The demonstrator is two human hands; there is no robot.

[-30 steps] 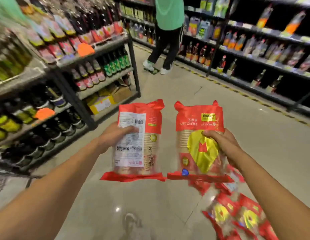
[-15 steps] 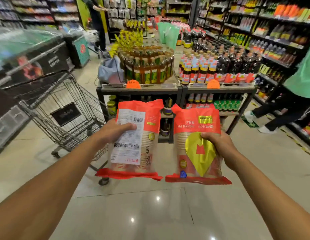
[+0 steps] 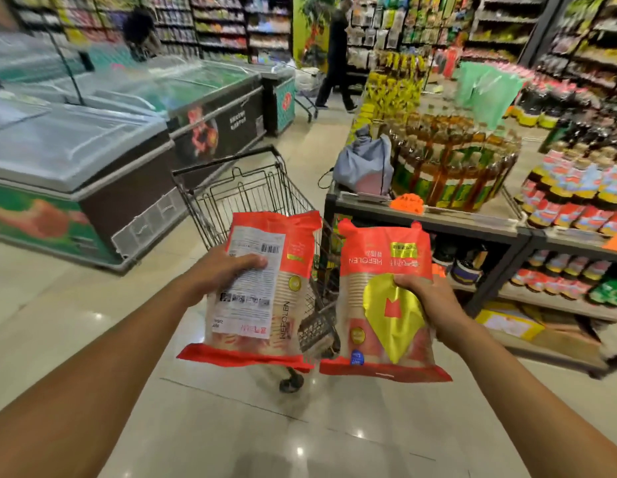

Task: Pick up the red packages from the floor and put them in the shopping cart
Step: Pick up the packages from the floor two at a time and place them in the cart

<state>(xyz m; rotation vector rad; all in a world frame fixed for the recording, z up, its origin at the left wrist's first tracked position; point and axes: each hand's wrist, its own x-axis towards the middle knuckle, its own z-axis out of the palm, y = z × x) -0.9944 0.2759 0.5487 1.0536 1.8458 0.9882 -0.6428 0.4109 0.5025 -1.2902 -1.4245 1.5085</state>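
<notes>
Glossy beige tile floor (image 3: pixel 231 426) with ceiling-light glare. Chest freezers (image 3: pixel 76 160) on left (glass lids). Dark metal shelving (image 3: pixel 472 225) on right, bottles stacked. Packed aisle shelves (image 3: pixel 214 25) at back.

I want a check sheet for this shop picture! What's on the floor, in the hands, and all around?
Surface: glossy tiled floor, bare where it shows.
Job's things: left package shows its barcode side; right package shows a yellow front; both held upright, in front of the shopping cart.
Clutter: grey bag on the bottle shelf.
Grippers: left hand and right hand each grip one package.
Cables: nothing seen.
Surroundings: freezers; a person walking far off.
</notes>
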